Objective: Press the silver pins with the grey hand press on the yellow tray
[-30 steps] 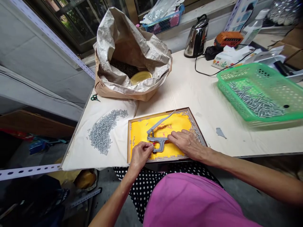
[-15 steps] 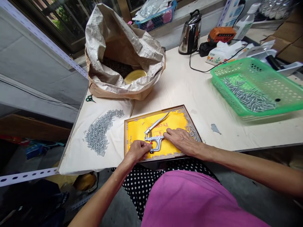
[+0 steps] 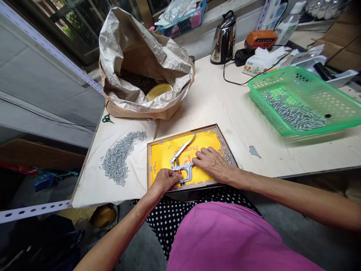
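Works at a wide, pale table. Has a big open sack near the back, and a green basket off to the right with shiny metal bits inside. Has a low yellow-bottomed tray at the front edge, close to the lap, and a heap of metal bits to its left. Curls the right hand on the back grip of the grey pliers, over the yellow, top handle up and spread wide. Pinches the left hand at the pliers' mouth, next to a small red part; cannot tell if holding a bit there, too small to see. Could nip a fingertip by squeezing too soon, with fingers so close. Could drop something tiny by letting the pliers tip. Might spill the tray by bumping its low edge.
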`<state>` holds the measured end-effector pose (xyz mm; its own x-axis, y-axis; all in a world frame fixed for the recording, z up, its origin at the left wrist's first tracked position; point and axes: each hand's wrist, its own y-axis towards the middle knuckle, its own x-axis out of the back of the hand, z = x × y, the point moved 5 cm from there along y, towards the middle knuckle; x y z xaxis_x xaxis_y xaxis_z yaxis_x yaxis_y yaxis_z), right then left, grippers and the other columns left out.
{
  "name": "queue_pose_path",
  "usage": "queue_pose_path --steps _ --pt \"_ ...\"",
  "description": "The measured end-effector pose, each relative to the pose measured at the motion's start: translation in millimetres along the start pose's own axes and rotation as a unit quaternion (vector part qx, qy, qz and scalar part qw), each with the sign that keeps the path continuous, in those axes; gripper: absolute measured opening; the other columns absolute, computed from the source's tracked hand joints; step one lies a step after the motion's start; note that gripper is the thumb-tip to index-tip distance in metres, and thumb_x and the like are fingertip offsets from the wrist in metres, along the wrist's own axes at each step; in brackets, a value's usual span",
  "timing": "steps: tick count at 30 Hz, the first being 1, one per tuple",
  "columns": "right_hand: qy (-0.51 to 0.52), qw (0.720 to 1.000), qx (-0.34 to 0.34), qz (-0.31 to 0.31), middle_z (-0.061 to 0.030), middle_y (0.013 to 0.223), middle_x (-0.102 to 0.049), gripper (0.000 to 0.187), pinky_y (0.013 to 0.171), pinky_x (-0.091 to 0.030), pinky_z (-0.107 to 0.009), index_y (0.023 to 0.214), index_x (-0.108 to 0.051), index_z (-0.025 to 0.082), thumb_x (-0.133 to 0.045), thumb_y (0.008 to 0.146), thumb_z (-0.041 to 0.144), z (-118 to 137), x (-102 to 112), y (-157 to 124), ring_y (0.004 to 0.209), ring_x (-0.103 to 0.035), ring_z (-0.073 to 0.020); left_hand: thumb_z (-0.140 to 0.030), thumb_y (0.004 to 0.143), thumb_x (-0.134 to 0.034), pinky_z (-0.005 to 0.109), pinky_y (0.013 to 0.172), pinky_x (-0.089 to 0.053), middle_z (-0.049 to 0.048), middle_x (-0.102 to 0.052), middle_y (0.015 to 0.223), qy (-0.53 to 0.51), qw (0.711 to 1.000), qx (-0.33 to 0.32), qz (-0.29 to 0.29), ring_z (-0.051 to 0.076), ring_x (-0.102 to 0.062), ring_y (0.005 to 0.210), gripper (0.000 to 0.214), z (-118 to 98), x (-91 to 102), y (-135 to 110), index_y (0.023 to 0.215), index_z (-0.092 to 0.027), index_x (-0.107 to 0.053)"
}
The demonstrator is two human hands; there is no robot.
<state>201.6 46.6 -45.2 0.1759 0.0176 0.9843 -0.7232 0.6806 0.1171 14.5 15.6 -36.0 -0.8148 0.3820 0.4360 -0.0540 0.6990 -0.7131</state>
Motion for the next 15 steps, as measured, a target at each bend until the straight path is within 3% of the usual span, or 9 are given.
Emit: queue_pose_path --steps 3,8,10,15 --pt "0.032 0.999 -0.001 0.002 -0.0108 0.108 -0.065 0.016 0.082 -0.036 -0.039 0.107 -0.064 0.020 -0.054 0.097 0.027 -8 5 0 0.099 -0.052 -0.0262 -0.046 0.069 -0.075 0.022 0.048 -0.029 -0.0029 -0.054 0.045 0.002 1.000 0.000 -0.006 0.009 -0.043 0.044 0.036 0 0.2 -1 0.057 -0.016 -0.059" --pt "0.051 0.998 0.031 -0.023 -0.0198 0.147 -0.046 0.075 0.098 -0.038 -0.049 0.138 -0.049 0.017 -0.075 0.079 0.055 -32 17 13 0.129 -0.041 -0.0372 -0.051 0.066 -0.076 0.022 0.048 -0.029 -0.0024 -0.055 0.046 0.018 1.000 -0.010 -0.008 0.009 -0.043 0.045 0.039 1 0.8 -1 0.057 -0.016 -0.061" --pt "0.041 0.998 0.050 0.005 -0.0199 0.145 -0.048 0.084 0.099 -0.038 -0.050 0.140 -0.047 0.017 -0.076 0.074 0.060 -40 17 23 0.131 -0.040 -0.0388 -0.051 0.066 -0.075 0.022 0.049 -0.029 -0.0020 -0.055 0.047 0.020 1.000 -0.010 -0.010 0.010 -0.044 0.046 0.039 2 0.6 0 0.057 -0.016 -0.061" --pt "0.020 0.996 0.071 0.049 -0.0165 0.122 -0.060 0.080 0.094 -0.038 -0.050 0.133 -0.053 0.013 -0.072 0.074 0.064 -45 19 44 0.113 -0.050 -0.0346 -0.051 0.069 -0.072 0.023 0.049 -0.026 -0.0022 -0.053 0.045 0.039 0.999 -0.018 -0.019 0.009 -0.040 0.045 0.040 4 0.7 1 0.054 -0.016 -0.059"
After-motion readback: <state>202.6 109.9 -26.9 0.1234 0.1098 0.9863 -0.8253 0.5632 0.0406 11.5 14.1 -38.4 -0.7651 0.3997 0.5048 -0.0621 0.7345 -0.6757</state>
